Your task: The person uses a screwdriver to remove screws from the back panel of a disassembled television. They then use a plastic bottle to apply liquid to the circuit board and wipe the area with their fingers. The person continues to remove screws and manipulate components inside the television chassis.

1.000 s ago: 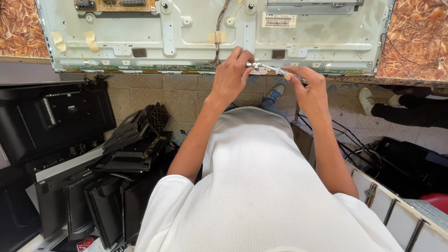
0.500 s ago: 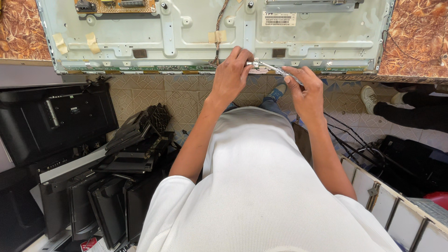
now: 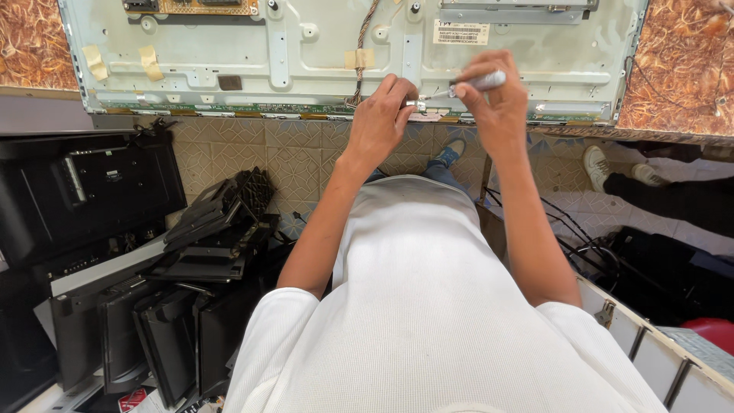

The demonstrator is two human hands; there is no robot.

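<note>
A bare metal back of a flat screen panel [image 3: 229, 57] lies on a brown patterned table. My left hand [image 3: 378, 118] pinches a small metal part [image 3: 416, 105] at the panel's near edge. My right hand [image 3: 497, 99] grips a slim screwdriver [image 3: 474, 82] with a pale handle, its tip pointing left at that part. A twisted cable [image 3: 363, 38] runs up the panel just above my left hand. A circuit board [image 3: 191, 6] sits at the panel's top left.
Black monitor casings and stands [image 3: 176, 291] are piled on the floor at left, next to a dark monitor back [image 3: 84, 191]. Cables [image 3: 589, 245] trail at right, beside a white shelf rail [image 3: 650, 344]. Another person's shoes [image 3: 619, 172] rest at far right.
My right hand has risen from the panel's edge onto the panel and turned the screwdriver so that its tip points left at the part in my left hand.
</note>
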